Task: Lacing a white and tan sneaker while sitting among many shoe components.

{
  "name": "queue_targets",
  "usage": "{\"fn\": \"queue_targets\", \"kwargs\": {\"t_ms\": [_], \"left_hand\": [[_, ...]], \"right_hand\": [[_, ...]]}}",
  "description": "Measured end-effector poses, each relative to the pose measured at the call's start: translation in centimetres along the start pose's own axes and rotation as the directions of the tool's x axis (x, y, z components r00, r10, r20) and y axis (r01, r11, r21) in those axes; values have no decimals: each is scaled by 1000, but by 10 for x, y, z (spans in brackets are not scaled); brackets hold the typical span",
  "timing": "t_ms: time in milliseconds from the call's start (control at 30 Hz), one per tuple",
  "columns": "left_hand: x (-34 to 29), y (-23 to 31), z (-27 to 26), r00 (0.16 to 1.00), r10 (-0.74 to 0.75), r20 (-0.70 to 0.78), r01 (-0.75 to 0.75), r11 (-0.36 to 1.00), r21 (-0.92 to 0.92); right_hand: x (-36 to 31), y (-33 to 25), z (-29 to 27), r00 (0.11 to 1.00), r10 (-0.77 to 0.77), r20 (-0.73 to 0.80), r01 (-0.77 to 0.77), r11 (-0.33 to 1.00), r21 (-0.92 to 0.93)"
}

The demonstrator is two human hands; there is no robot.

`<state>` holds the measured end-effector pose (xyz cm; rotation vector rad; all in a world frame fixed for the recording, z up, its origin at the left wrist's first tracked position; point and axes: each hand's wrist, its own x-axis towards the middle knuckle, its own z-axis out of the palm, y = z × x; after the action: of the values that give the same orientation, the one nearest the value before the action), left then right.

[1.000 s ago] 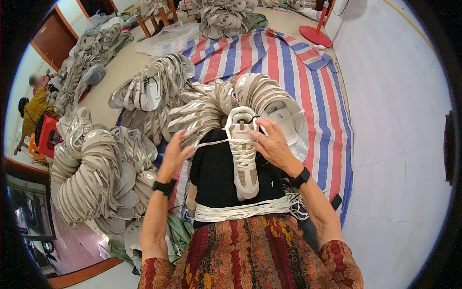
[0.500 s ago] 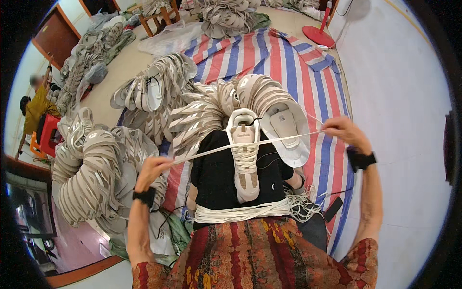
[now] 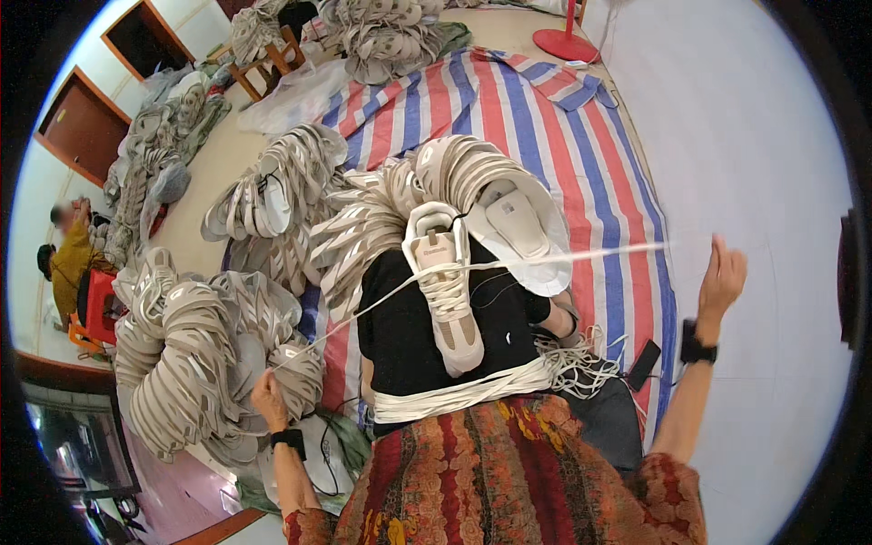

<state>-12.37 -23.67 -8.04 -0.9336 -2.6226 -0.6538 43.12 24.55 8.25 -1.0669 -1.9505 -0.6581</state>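
A beige and white shoe [image 3: 445, 286] lies toe-toward-the-person on a black cloth [image 3: 409, 331] over the person's lap, above a patterned red skirt [image 3: 509, 472]. A white lace [image 3: 545, 259] is threaded through the shoe's upper eyelets and runs out taut to both sides. The left hand [image 3: 268, 395] pinches one lace end low and out to the left, closed around it. The right hand [image 3: 722, 277] is raised far out to the right, fingers partly extended; the lace reaches toward it, but whether it actually grips the end cannot be told. Half a second ago both hands were closer in; now the arms are spread almost fully, so the lace has been drawn through to its length and pulled tight across the shoe, which suggests this pass of lacing is cinched. A bundle of white laces [image 3: 472, 391] lies across the lap at the cloth's near edge. Just beyond the shoe, curved stacks of pale soles or uppers [image 3: 381, 218] fan out on a red, white and blue striped tarp [image 3: 563, 136]; more stacks [image 3: 200, 354] sit near the tarp's left edge. A dark phone [image 3: 643, 363] rests by the right knee. Another person [image 3: 68, 263] in yellow sits far left.
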Motion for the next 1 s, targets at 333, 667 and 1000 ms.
{"fn": "queue_targets", "kwargs": {"t_ms": [333, 667, 1000], "left_hand": [[116, 167, 51, 981, 47, 187, 119, 617, -778], [130, 306, 36, 791, 245, 561, 479, 323, -816], [108, 359, 56, 723, 386, 573, 292, 581, -760]], "right_hand": [[-28, -200, 58, 745, -92, 661, -643, 165, 747], [-32, -253, 118, 553, -297, 779, -813, 13, 582], [-16, -264, 112, 725, -292, 624, -467, 457, 757]]}}
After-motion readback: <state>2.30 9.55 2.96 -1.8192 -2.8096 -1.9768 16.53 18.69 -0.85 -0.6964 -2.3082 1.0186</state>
